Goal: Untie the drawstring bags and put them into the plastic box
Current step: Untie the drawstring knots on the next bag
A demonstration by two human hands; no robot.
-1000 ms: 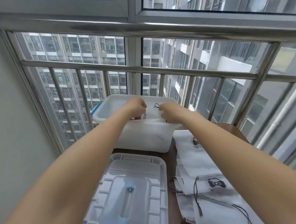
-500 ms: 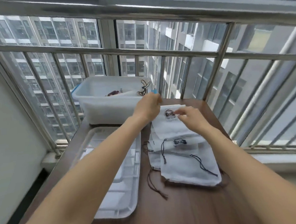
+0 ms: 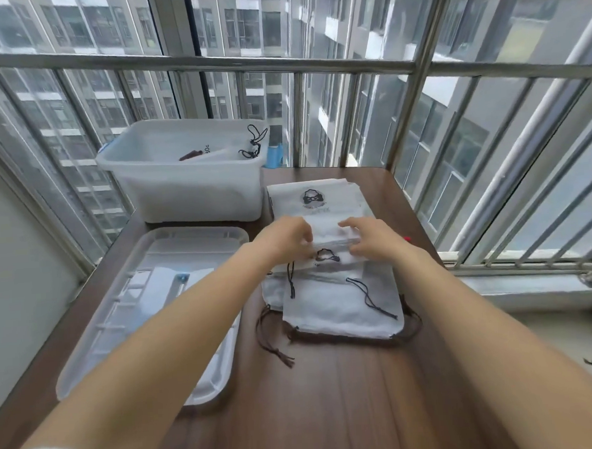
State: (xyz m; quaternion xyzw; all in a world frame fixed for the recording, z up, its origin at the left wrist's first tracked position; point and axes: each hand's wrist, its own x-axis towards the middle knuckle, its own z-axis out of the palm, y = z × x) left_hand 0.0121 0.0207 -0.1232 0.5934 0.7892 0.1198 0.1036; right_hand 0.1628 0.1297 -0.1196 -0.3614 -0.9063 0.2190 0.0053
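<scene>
A stack of white drawstring bags with dark cords and a bow-tie logo lies on the brown table, right of centre. My left hand and my right hand rest on the upper part of the stack, fingers pinching the edge of a folded white bag between them. Behind the stack lies another white bag with its logo showing. The translucent plastic box stands at the back left, with a bag and black cords inside it.
The box's clear lid lies flat on the table to the left of the stack. A metal railing and window run behind the table. A wall stands at the left; a sill runs at the right.
Both hands have left the plastic box, where a bag now lies, and have come back to the stack on the table, taking hold of a folded bag there. The view has tilted downward.
</scene>
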